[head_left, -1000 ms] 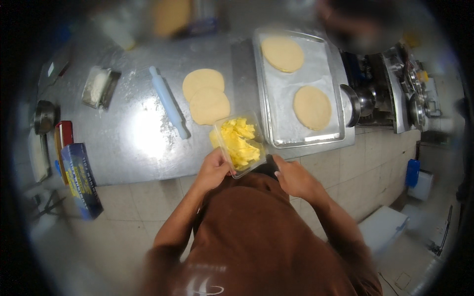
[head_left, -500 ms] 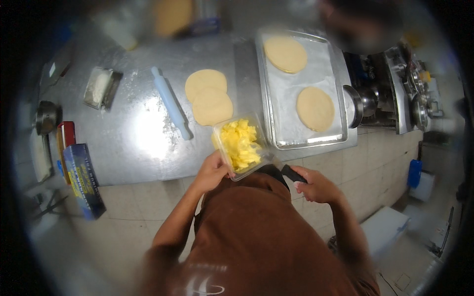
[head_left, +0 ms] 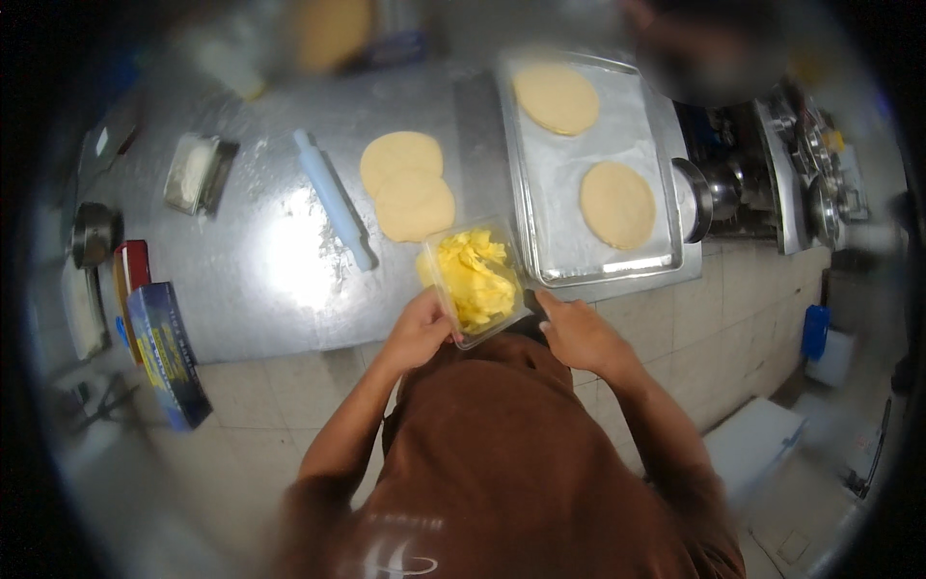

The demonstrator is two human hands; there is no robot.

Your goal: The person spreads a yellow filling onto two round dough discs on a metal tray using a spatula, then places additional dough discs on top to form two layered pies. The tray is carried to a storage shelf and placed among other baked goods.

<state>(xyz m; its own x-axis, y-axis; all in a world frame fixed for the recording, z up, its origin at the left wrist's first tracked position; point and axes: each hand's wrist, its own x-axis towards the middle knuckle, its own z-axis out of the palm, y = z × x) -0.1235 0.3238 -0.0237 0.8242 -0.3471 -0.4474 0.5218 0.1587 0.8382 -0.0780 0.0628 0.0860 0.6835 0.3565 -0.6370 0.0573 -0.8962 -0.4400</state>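
My left hand (head_left: 422,330) grips the near left side of a clear plastic container (head_left: 522,275), tilted at the table's front edge. Soft yellow butter (head_left: 479,275) in smeared lumps fills much of it. At the container's right side, my right hand (head_left: 582,336) is closed around the black handle of a tool (head_left: 531,301). The tool's working end is hidden, so I cannot tell its kind. Just beyond the container lie two overlapping rounds of rolled dough (head_left: 413,193).
A light blue rolling pin (head_left: 333,201) lies left of the dough. On the right, a paper-lined baking tray (head_left: 522,207) bears a far dough round (head_left: 557,99) and a near one (head_left: 617,206). A small container of white stuff (head_left: 196,172) and a dark blue box (head_left: 166,352) stand left.
My right hand has moved left and up, bringing the black-handled tool against the container. The butter's surface looks smoother and reshaped. My left hand keeps its hold.
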